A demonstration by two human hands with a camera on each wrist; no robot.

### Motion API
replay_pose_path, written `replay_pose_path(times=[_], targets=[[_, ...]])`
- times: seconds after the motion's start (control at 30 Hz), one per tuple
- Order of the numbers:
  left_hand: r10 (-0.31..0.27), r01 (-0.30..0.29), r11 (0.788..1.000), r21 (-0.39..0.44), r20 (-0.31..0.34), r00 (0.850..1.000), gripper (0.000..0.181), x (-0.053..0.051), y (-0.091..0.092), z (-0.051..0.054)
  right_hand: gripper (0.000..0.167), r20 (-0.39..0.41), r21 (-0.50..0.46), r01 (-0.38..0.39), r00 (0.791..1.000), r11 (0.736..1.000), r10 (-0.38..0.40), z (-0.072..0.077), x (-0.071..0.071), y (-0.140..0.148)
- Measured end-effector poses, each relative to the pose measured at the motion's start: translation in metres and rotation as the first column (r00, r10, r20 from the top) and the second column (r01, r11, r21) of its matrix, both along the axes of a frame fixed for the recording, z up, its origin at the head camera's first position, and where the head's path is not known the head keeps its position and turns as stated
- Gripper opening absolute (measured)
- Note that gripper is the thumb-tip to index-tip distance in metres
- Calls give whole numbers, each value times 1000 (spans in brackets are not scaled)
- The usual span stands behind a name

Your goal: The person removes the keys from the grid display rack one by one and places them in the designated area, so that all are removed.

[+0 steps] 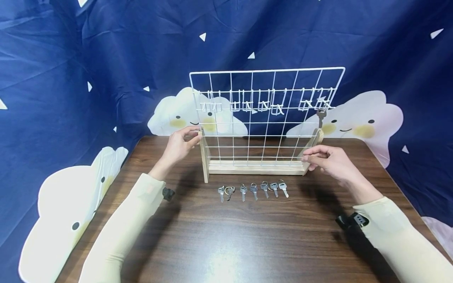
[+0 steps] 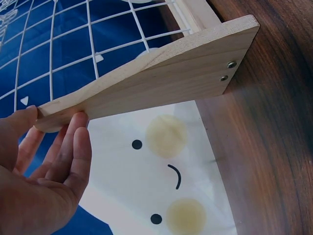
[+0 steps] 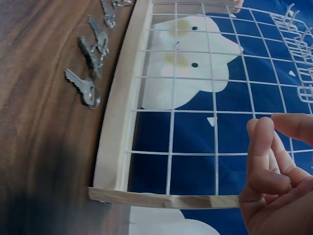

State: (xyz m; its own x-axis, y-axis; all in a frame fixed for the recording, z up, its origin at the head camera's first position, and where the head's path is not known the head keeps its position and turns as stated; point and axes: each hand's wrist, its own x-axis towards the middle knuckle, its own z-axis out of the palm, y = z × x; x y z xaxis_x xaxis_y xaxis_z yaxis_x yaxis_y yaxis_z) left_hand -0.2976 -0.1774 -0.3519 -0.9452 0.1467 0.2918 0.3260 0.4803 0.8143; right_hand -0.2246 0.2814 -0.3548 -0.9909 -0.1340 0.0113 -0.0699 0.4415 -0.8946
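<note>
A white wire grid rack [image 1: 262, 122] stands upright on a wooden base [image 1: 256, 169] with wooden sides. My left hand [image 1: 181, 144] holds the upper end of the left wooden side [image 2: 146, 81], thumb on one face and fingers on the other. Close to the right wooden side [image 1: 316, 138], my right hand [image 1: 329, 162] has loosely bent fingers; in the right wrist view its fingertips [image 3: 261, 125] show in front of the grid with nothing visible between them. One key [image 1: 321, 118] hangs from the rightmost hook. Several silver keys [image 1: 243, 190] with rings lie in a row before the base.
White hooks [image 1: 277, 108] line the upper part of the grid. The rack stands toward the back of a dark brown wooden table [image 1: 226, 232]. Behind it hangs a blue cloth [image 1: 159, 43] with white clouds and triangles.
</note>
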Motion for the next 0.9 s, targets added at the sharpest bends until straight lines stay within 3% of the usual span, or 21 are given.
replay_pose_path(times=[0.53,0.9], targets=[[3,-3,1000,-20,-9,1000,36,0,0,0,12,-119,-125,37,992,991,-52,23,0,7],[-2,2,1000,-7,-7,1000,36,0,0,0,15,-187,-99,140,970,985,-157,45,1,13]])
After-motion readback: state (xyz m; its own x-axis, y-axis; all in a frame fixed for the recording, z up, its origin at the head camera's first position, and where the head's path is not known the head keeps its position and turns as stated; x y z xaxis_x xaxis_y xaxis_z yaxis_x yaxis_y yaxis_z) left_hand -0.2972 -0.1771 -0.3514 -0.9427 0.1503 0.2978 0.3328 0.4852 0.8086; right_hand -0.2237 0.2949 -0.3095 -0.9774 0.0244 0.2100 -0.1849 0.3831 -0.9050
